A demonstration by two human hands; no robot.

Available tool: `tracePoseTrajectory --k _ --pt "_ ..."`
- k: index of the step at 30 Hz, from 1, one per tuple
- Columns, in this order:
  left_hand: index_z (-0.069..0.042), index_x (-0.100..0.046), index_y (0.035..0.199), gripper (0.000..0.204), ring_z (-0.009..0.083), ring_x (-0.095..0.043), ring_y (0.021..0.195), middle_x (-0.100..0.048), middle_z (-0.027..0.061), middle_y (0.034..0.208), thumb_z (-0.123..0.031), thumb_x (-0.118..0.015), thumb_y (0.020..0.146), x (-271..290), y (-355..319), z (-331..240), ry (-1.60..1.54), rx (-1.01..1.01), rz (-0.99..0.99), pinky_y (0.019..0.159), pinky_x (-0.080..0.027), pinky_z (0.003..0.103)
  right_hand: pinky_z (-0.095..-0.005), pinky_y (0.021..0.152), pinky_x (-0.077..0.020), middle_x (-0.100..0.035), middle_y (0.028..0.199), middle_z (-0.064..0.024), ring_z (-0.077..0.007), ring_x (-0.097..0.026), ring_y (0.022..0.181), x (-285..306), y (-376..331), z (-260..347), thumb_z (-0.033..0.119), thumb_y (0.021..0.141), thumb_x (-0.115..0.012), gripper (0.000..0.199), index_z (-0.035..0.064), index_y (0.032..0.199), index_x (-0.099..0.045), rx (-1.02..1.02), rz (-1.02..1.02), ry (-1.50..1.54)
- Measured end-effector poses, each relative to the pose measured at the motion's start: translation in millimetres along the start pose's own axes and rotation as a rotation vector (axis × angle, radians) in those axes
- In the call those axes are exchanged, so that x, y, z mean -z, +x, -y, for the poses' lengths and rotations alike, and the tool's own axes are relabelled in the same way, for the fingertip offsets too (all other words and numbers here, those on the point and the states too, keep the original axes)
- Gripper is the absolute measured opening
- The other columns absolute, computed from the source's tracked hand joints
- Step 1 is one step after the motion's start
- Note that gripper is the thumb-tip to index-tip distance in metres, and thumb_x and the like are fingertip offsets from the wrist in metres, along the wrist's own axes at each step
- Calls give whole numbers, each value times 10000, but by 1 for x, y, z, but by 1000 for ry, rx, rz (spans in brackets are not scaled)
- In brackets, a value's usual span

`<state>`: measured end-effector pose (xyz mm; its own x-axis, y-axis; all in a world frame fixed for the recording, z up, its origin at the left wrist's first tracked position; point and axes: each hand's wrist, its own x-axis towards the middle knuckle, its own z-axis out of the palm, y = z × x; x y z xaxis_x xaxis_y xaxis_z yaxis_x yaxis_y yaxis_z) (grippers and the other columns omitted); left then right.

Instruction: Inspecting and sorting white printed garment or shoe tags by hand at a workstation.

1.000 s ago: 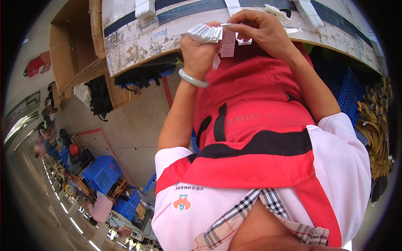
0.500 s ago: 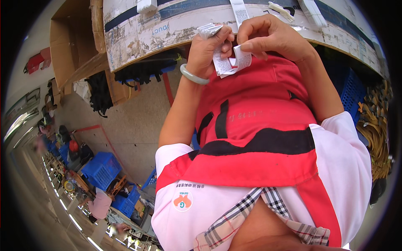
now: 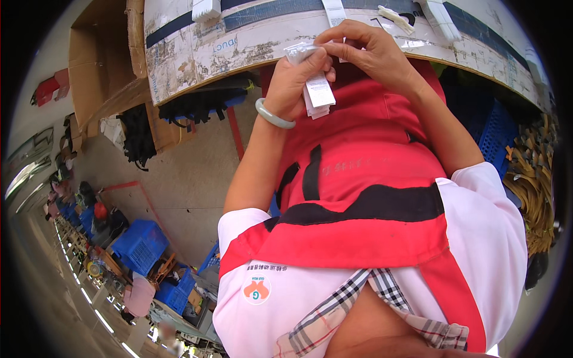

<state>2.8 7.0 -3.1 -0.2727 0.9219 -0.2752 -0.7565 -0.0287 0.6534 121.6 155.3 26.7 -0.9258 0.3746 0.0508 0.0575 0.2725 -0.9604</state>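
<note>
A folded stack of white printed labels [image 3: 319, 92] is gripped in my left hand [image 3: 289, 86], which wears a pale bangle. The labels' lower ends hang below the fist, over my red apron [image 3: 370, 137]; their upper ends stick out above the thumb. My right hand [image 3: 382, 62] reaches across, thumb and forefinger pinched together at the stack's upper end. Just behind the right hand, a long white label strip [image 3: 334, 13] lies on the worn white table [image 3: 250, 51].
White stacks [image 3: 206, 9] and a cream cloth-like piece [image 3: 396, 19] rest on the table. A cardboard box [image 3: 98, 65] stands left, with black straps [image 3: 137, 137] below. To the right are a blue crate [image 3: 495, 134] and brown straps [image 3: 534, 191]. Another person [image 3: 138, 296] is far off left.
My right hand has moved left and up from the labels' lower part to their upper end. The label that was curled out now lies flat along the stack.
</note>
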Motion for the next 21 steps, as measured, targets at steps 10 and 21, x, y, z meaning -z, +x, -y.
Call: tracePoseTrajectory --k 10,21 --pt "-23 -580 987 151 149 -565 698 -556 42 779 -163 -612 940 0 -1 0 130 16 -84 586 -481 258 -385 755 -476 -628 885 -119 -298 -581 858 74 -5 -42 162 799 -712 159 37 897 -726 134 -504 -849" --pt "-12 -587 1020 161 101 -480 587 -564 50 761 -110 -649 908 2 4 0 41 52 -104 496 -383 231 -377 806 -470 -629 924 -128 -297 -584 893 61 20 -25 166 807 -711 158 47 911 -712 217 -341 -625"
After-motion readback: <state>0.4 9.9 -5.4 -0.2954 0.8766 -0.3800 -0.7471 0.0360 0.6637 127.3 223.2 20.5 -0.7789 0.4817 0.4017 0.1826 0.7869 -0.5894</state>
